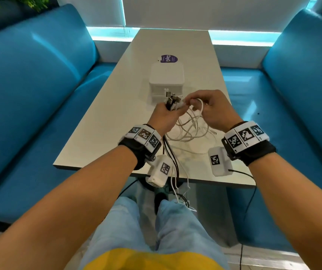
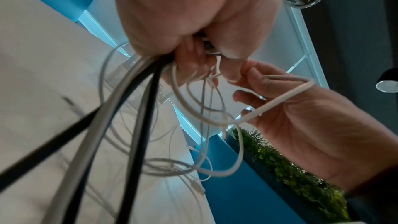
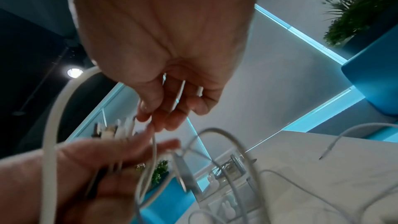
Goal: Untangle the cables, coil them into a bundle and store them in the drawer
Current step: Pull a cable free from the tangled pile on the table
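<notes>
Above the pale table [image 1: 105, 106], the left hand [image 1: 163, 115] clamps the plug ends of thin white and black cables [image 1: 187, 131], anchoring them while the right hand [image 1: 212, 108] pinches one white strand to free it; beyond stands the closed white plastic drawer box [image 1: 166, 78].

Drawer box [image 1: 166, 78] blocks path just beyond cables [image 1: 190, 129]; bare table [image 1: 101, 121] flanks both, seemingly passable.

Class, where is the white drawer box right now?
In the head view, the white drawer box sits mid-table, just beyond both hands, before the purple sticker.
</notes>
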Demonstrator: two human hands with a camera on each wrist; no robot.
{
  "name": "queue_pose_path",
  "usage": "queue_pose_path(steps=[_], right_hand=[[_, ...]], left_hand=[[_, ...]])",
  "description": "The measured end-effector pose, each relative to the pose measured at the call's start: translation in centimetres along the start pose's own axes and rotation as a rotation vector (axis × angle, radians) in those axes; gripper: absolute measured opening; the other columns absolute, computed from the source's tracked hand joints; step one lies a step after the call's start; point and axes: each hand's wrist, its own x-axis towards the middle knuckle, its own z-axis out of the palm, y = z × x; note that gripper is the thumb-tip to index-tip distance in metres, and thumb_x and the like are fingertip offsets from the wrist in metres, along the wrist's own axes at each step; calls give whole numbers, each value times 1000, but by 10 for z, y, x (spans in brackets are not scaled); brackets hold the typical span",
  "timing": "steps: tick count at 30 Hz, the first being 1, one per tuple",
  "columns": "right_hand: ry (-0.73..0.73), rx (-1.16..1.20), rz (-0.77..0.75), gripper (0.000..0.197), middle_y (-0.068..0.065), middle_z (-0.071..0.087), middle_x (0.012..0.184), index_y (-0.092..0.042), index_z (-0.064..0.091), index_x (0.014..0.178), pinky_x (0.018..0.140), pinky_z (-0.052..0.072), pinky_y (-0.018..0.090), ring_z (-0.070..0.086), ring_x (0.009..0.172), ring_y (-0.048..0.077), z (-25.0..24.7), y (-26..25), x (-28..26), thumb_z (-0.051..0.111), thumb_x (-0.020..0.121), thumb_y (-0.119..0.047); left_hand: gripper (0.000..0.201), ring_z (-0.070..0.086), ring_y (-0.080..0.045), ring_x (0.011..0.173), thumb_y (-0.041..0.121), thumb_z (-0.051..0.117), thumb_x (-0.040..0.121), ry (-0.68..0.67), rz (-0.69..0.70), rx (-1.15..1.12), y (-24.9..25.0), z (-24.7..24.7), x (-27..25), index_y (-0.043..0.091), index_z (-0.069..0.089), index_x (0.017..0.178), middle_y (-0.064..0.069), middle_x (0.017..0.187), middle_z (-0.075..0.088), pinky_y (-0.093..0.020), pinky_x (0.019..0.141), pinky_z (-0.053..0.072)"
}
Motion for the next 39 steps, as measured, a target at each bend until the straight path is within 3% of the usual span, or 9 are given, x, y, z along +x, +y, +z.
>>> queue_pose_path(steps=[5, 9, 12, 14, 18, 24, 31, 34, 39], right_hand=[[88, 196, -130, 19, 6, 68, 92, -8, 68, 102, 79, 53, 23, 63, 82, 6, -1, -17, 0, 54, 94, 0], [70, 114, 49, 37, 3, 65, 90, -15, 51, 128, 73, 50, 26, 59, 72, 9, 12, -5, -12, 61, 93, -16], [-235, -174, 293, 58, -4, 61, 88, -26, 40, 138, 76, 45, 27, 57, 78, 11, 27, 18, -29, 67, 87, -35], [-365, -257, 386, 34, -1, 61, 83, -25, 57, 119, 74, 47, 30, 58, 77, 16, 38, 38, -35, 65, 89, -37], [-286, -170, 523, 15, 4, 67, 79, -15, 69, 89, 77, 55, 39, 60, 65, 15, 42, 68, -34, 60, 93, -26], [97, 146, 260, 28, -5, 58, 86, -32, 57, 119, 70, 52, 28, 59, 70, 14, 47, 35, -10, 61, 92, -26], [-154, 143, 76, 18, -10, 69, 81, -14, 70, 106, 66, 50, 18, 62, 69, 1, 59, -3, 2, 67, 90, -23], [-174, 35, 134, 14, -2, 71, 71, -16, 74, 91, 68, 55, 32, 66, 64, 10, 54, 5, 4, 65, 89, -27], [-241, -153, 251, 3, -5, 72, 77, -20, 74, 83, 72, 48, 17, 66, 73, 5, 39, 33, -1, 73, 83, -23]], left_hand=[[28, 69, -15, 88, 36, 77, 71, 27, 12, 26, -17, -1, 0, 16, 75, 91, -2, 90, 74, -30, 86, 52], [19, 44, -2, 40, 26, 62, 92, 109, -59, -64, -15, -7, 0, 13, 74, 85, 3, 65, 60, -19, 43, 34], [28, 29, -7, 38, 33, 55, 96, 77, -78, -170, -16, -17, -3, 16, 72, 82, 0, 67, 56, -20, 39, 23], [28, 25, -7, 38, 33, 53, 97, 62, -65, -237, -14, -22, -7, 15, 71, 84, -1, 70, 59, -18, 38, 21], [27, 22, -5, 38, 32, 51, 98, 53, -66, -368, -9, -38, -12, 15, 69, 87, 2, 71, 66, -18, 38, 18], [27, 23, -8, 40, 31, 52, 98, 78, -86, -259, -10, -52, -13, 14, 71, 87, 2, 72, 68, -18, 38, 19], [23, 24, -10, 42, 27, 61, 93, 102, -63, -163, -14, -44, -16, 22, 62, 71, 12, 43, 39, -25, 45, 20], [23, 27, -9, 41, 30, 54, 97, 140, -40, -174, -16, -49, -20, 19, 70, 83, 6, 62, 66, -20, 41, 25], [27, 21, -9, 41, 32, 51, 98, 220, -53, -350, -19, -63, -24, 16, 69, 85, -2, 82, 72, -19, 38, 21]])
